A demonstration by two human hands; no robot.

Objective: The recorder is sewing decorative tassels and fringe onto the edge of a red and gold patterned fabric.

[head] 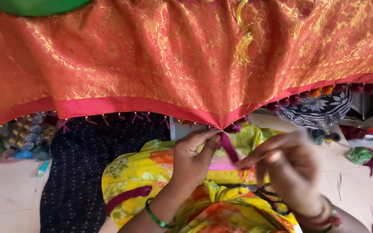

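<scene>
Hanging from the cloth's pink hem, a maroon tassel sits at the lowest point of the edge, just above the lap. The left hand pinches its top between thumb and fingers. The right hand, blurred, grips its lower end with fingertips. Scissors lie on the yellow floral lap below. At left, thread spools are stacked beside a small green tube on the floor. At right lie loose green and maroon threads.

Two hands, one scissors
</scene>
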